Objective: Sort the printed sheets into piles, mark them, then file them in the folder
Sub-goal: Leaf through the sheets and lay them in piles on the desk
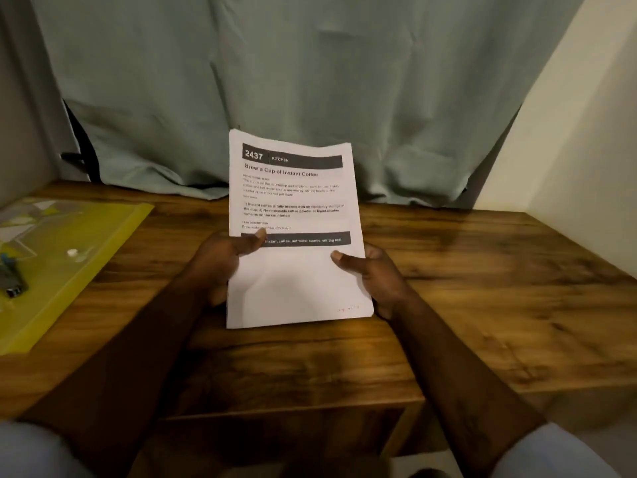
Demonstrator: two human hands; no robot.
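Stack of white printed sheets [293, 201] is held in both hands of a person over the middle of a brown wood-grain counter [482, 288], its far edge tilted up toward the camera. The left grip [220, 263] clasps the stack's left edge, with the thumb [253, 240] pressed flat on the top page over a dark printed band and the fingers wrapped behind the paper. The right grip [374, 276] clasps the right edge the same way, its thumb [344, 259] lying across the blank lower part of the page. The top sheet carries a dark header reading "2437 KITCHEN" and the title "Brew a Cup of Instant Coffee", with short blocks of smaller text below. Whether the stack's near edge touches the counter cannot be told. On the left of the counter, well apart from the sheets, a translucent yellow plastic folder [89, 236] lies flat. A small white piece [72, 252] and a dark, partly cropped object [13, 282] show on it near the left edge of view; what they are cannot be told. A pale grey-green cloth curtain [310, 81] hangs behind the counter's far edge, and a cream wall [586, 132] closes the right side. Light blue sleeves [38, 453] show at the near corners.
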